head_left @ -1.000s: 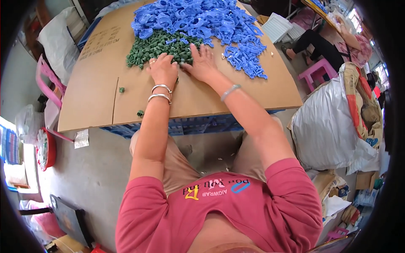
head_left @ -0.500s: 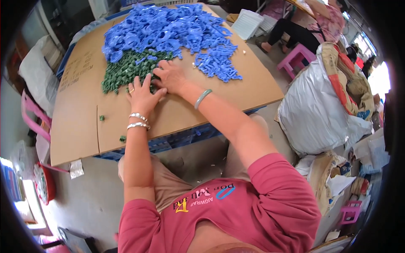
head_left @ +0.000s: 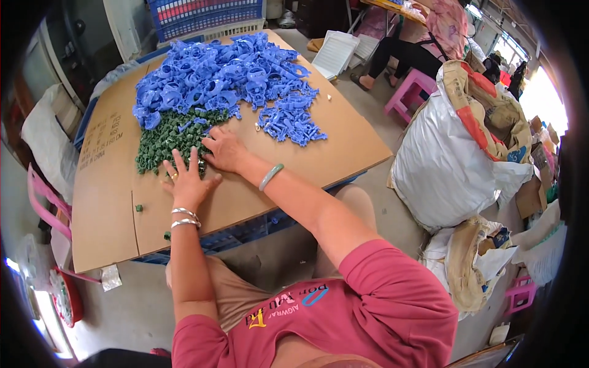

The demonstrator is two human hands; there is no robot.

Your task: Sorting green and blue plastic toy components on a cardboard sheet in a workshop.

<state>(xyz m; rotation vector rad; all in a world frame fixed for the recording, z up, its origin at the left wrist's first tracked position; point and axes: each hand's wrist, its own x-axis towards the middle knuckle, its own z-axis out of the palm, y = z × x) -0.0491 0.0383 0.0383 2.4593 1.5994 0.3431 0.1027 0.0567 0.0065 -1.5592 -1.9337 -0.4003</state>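
Observation:
A pile of small dark green plastic pieces (head_left: 161, 145) lies on the cardboard sheet (head_left: 294, 161). At its near edge my left hand (head_left: 189, 185) rests with fingers spread, the fingertips on the pieces and the thumb out to the right. My right hand (head_left: 226, 151) lies just beside it, fingers bent but apart, their tips at the right edge of the green pile. What is under the right fingers is partly hidden. Behind the green pieces rises a large heap of blue plastic parts (head_left: 211, 73), some ring-shaped. A smaller cluster of blue parts (head_left: 289, 120) spreads to its right.
Loose green pieces (head_left: 139, 208) lie near the cardboard's left seam. Blue crates (head_left: 245, 230) show under the sheet. A large white sack (head_left: 438, 156) stands on the floor at right, near a pink stool (head_left: 412, 93) and a seated person. A pink chair (head_left: 46, 199) is at left.
The view has tilted up, so the table sits lower and a blue crate shows behind. My thumbs, close together before, are now farther apart. Both hands stay at the green pile.

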